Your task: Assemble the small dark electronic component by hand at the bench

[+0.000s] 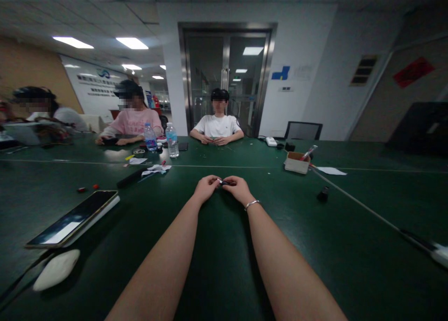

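Note:
Both my arms reach forward over the dark green table. Between my fingertips is a small dark stick-like object with a shiny, pale left end; its kind is too small to make out. My left hand pinches the shiny end. The dark end is in the grip of my right hand, with a silver bracelet around that wrist. The two hands almost meet, a little above the tabletop, and the fingers cover part of the object.
On the left lie a phone on a white box and a pale rounded object. Two water bottles stand further back. To the right are a small open box, a black item and a cable. Several people sit across.

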`<state>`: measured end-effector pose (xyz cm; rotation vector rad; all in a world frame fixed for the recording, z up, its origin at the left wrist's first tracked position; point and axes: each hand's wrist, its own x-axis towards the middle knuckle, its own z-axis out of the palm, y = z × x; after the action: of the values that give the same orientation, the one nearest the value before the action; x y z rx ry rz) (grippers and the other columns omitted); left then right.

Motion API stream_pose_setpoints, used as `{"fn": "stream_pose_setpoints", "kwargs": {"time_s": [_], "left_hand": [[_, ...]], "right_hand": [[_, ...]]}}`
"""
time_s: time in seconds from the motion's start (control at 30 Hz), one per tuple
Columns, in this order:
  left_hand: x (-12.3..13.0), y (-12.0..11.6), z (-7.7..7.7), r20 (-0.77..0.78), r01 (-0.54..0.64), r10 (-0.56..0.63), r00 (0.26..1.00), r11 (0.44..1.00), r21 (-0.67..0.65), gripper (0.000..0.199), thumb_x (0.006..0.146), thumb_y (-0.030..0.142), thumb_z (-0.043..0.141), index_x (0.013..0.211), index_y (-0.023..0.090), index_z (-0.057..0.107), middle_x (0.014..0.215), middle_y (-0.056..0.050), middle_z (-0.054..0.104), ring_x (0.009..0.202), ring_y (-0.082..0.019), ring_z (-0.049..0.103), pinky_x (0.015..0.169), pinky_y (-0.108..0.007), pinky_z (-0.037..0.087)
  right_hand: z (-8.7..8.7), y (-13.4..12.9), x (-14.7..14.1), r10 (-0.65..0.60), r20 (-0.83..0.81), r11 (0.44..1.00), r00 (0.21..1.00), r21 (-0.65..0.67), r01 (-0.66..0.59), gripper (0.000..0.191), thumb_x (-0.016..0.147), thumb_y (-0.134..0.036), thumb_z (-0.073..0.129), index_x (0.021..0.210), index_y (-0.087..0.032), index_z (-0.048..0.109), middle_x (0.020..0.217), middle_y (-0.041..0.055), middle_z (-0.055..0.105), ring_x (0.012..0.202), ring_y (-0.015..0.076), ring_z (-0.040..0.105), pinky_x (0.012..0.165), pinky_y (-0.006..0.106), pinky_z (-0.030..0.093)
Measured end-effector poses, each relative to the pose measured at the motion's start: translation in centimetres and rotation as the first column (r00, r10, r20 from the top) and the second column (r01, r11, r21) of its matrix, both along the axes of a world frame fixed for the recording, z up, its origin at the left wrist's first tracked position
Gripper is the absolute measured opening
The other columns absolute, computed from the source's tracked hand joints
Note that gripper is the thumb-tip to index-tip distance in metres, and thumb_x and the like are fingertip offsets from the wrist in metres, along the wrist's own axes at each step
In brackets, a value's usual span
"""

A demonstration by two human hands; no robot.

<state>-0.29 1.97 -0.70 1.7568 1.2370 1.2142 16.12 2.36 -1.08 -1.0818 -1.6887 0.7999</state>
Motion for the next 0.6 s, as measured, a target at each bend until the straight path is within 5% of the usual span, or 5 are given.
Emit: {"fn": "stream_pose_setpoints", "kwargs": {"time_s": [0.6], "left_hand": [[0.3, -1.7, 1.5, -0.305, -0.195, 0.188, 0.934, 0.981, 0.009, 0.042, 0.081, 0.052, 0.041, 0.066, 0.019, 0.062, 0.065, -0.002, 0.062, 0.061, -0.015, 0.054, 0.057, -0.026, 0.033]], "right_hand": [[0.2, -0.4, -0.2, 0.010, 0.051, 1.000, 0.999, 0.008, -0.010, 0.027, 0.062, -0.017, 0.068, 0.089, -0.015, 0.068, 0.084, 0.0048, 0.068, 0.074, 0.0143, 0.060, 0.071, 0.029, 0.048]]}}
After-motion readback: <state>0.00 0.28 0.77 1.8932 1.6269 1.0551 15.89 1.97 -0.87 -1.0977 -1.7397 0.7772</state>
